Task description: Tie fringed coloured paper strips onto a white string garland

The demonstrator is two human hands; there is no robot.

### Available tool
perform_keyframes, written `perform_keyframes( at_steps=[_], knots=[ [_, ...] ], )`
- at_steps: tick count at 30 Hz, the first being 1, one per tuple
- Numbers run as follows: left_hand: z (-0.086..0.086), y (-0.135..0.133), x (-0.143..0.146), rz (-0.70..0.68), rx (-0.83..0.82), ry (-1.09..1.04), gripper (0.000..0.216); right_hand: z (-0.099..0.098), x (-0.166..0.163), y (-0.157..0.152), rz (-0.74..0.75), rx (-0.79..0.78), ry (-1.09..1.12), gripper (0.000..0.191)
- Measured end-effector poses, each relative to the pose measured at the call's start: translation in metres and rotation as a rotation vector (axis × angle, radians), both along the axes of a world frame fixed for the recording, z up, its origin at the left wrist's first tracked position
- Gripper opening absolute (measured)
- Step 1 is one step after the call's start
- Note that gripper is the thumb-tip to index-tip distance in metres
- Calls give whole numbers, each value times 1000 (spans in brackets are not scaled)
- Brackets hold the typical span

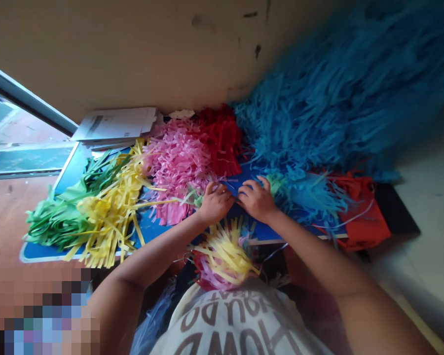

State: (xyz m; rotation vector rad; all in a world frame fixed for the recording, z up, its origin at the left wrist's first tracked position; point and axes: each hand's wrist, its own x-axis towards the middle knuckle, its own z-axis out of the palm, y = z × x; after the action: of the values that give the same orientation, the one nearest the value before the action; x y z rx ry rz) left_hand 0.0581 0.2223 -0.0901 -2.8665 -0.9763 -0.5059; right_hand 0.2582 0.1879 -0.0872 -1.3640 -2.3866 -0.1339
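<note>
My left hand (217,202) and my right hand (257,198) are close together over the blue table (148,224), fingers curled and fingertips nearly meeting. What they pinch is too small to make out; a thin pale strand shows near the fingertips. Light green fringed paper (195,197) sticks out beside my left hand, and more light green fringe (277,184) shows beside my right. Pink fringed paper (181,162) lies left of my left hand, with red fringed paper (222,138) behind. Below my wrists, a bundle of yellow fringed paper (231,249) with pink and red hangs at the table's front edge.
Green fringed paper (59,217) and yellow fringed paper (111,212) cover the table's left end. White papers (114,123) are stacked at the back left. A large blue fringed heap (340,98) rises at the right, near orange-red paper (364,212). A wall (151,54) stands behind.
</note>
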Motion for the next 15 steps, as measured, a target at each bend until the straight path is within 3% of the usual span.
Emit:
perform_keyframes(
  at_steps=[8,15],
  knots=[
    [-15,-4,-23,21,-99,-27,25,-12,19,-18,-42,118,-26,25],
    [-21,3,-43,51,-266,-66,23,-21,43,-9,-90,-89,135,13]
  ],
)
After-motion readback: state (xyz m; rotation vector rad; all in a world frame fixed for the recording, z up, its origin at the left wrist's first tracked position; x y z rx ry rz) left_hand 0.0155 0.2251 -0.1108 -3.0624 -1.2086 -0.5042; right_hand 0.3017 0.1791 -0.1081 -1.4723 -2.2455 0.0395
